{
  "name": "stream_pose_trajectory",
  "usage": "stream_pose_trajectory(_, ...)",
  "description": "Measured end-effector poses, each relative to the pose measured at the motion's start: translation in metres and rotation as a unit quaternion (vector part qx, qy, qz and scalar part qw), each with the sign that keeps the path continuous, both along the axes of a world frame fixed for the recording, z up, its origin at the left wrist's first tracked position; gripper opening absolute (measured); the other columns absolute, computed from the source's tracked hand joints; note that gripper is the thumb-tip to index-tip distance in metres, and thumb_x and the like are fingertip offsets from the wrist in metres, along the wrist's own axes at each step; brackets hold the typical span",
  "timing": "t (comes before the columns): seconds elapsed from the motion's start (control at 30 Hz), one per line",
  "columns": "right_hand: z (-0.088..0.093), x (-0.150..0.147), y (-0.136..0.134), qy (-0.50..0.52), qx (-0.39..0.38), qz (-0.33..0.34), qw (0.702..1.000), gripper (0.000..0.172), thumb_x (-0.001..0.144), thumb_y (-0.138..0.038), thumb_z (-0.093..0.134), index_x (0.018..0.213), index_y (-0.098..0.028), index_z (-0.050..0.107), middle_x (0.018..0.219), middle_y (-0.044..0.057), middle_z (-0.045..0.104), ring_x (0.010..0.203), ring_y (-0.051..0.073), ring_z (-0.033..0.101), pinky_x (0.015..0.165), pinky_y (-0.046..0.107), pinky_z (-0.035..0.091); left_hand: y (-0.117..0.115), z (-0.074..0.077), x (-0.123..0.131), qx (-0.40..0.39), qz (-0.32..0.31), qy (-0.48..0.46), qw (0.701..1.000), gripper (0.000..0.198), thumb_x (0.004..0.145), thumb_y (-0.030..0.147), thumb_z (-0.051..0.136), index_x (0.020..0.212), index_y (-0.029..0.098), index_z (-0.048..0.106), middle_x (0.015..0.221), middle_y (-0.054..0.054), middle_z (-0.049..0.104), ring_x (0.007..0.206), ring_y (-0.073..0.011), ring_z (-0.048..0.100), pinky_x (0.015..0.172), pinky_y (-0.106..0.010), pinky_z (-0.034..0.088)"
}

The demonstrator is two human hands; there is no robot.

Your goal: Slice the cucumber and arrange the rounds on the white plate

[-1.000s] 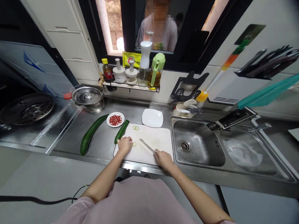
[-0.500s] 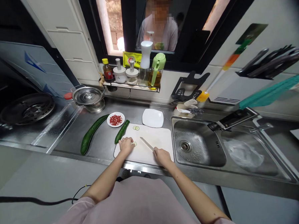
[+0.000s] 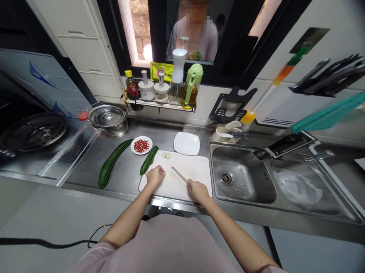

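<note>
Right hand (image 3: 199, 191) is wrapped round a knife (image 3: 179, 175), left hand (image 3: 155, 176) half-curled at a cucumber slice (image 3: 164, 173) near the board (image 3: 191, 165)'s left edge, can't tell if it's pinched tbh

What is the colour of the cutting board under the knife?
White; the cutting board shows best in the head view.

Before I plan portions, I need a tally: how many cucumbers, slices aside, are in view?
2: a long cucumber on the counter at left, and a shorter cucumber along the left edge of the cutting board.
</note>
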State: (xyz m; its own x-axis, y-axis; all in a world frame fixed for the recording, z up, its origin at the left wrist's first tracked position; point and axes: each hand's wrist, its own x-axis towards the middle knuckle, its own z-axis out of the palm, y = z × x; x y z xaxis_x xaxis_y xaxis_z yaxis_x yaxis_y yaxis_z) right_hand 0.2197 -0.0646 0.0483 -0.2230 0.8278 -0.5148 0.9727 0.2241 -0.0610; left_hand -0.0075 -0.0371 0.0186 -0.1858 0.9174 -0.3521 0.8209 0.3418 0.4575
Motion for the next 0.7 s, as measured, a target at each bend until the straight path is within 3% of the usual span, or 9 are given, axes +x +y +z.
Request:
stream_pose_trajectory(0.13,0.0,0.0,0.001,0.002,-0.003,-0.003,1.0,0.033,0.099,-0.031,0.03,0.113,-0.018,0.056,0.102,0.015,0.069,0.095,0.024,0.066,0.076,0.031,0.043,-0.007,0.004,-0.015,-0.013,0.046,-0.034,0.998,0.012,0.08,0.034,0.06,0.089,0.026,0.06,0.093,0.002,0.072,0.09,-0.0166,0.063,0.086,-0.033,0.034)
stream_pose_trajectory(0.3,0.001,0.001,0.002,0.003,-0.005,-0.005,1.0,0.034,0.099,-0.033,0.029,0.114,-0.018,0.056,0.102,0.015,0.069,0.096,0.023,0.066,0.076,0.031,0.043,-0.02,-0.002,-0.035,-0.025,0.089,-0.039,0.995,0.012,0.08,0.034,0.062,0.087,0.025,0.06,0.089,0.003,0.072,0.087,-0.0159,0.064,0.085,-0.033,0.035)
stream_pose_trajectory(0.7,0.003,0.0,0.003,0.001,-0.005,-0.004,1.0,0.032,0.099,-0.031,0.03,0.112,-0.018,0.056,0.101,0.014,0.069,0.096,0.023,0.065,0.076,0.031,0.042,-0.031,-0.004,-0.055,-0.033,0.094,-0.011,0.995,0.009,0.081,0.031,0.059,0.087,0.025,0.06,0.092,0.001,0.072,0.089,-0.0181,0.063,0.088,-0.036,0.035)
